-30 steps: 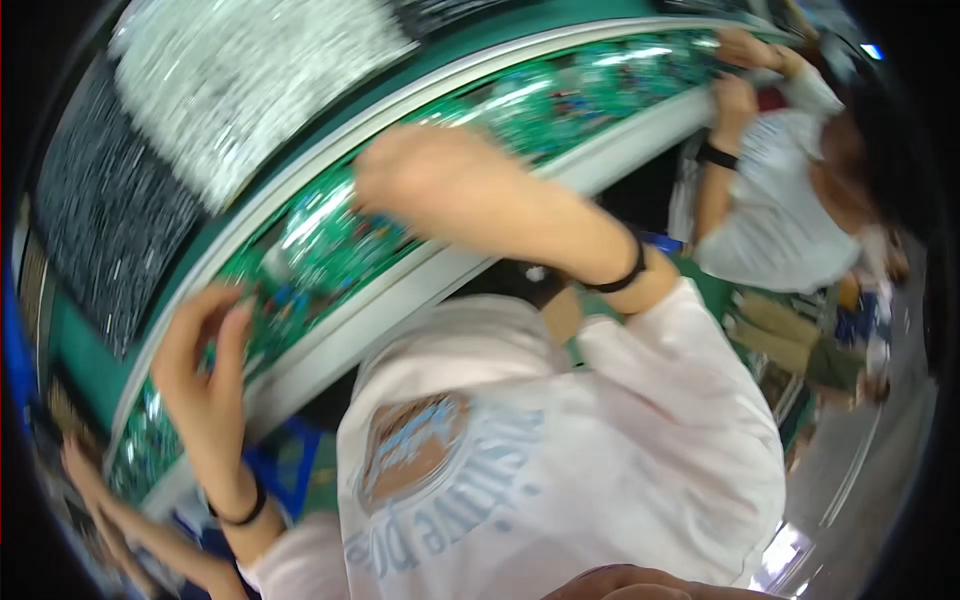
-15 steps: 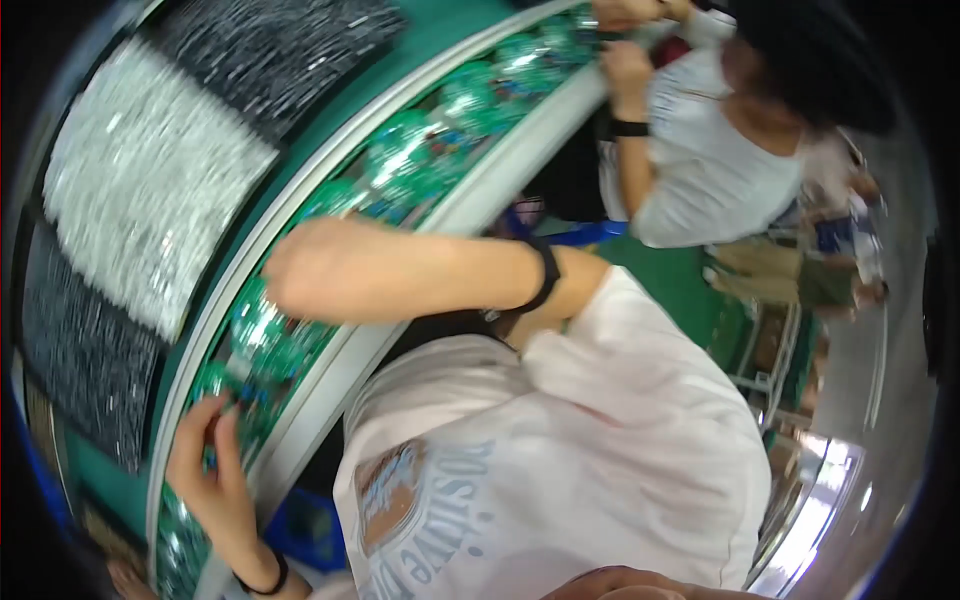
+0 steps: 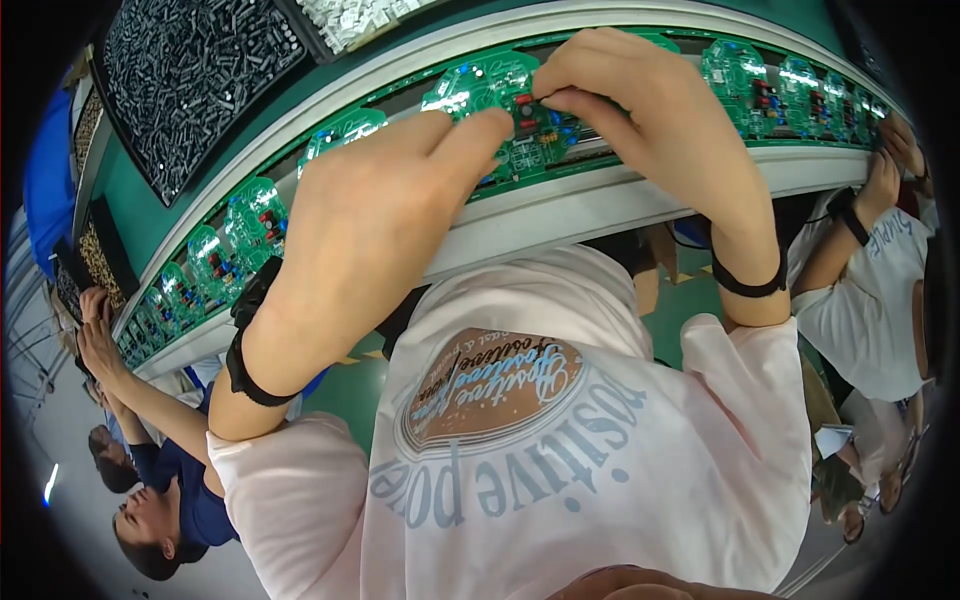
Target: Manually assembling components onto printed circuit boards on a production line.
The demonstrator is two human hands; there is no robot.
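Observation:
Both my hands are over one green circuit board point(image 3: 480, 85) in a row of such boards on a pale rail line. My left hand point(image 3: 375, 195) is bent over the board's left side, fingers drawn together near the small parts; its fingertips are mostly hidden behind the hand. From the right, my right hand point(image 3: 655, 110) pinches thumb and forefinger beside the red components point(image 3: 524, 110) on the board. Anything held in either pinch is too small or hidden to make out. Each wrist wears a black band.
Beyond the rail point(image 3: 540, 220) stand a black tray of dark cylindrical parts point(image 3: 200, 85) and a tray of white parts point(image 3: 355, 20). More boards point(image 3: 735, 80) line both sides. A co-worker's hands point(image 3: 95, 335) are at far left, another's point(image 3: 885, 165) at far right.
The view has swung round and is sharper now. My hands, apart over the line before, now meet at one board, the right one having closed into a pinch there.

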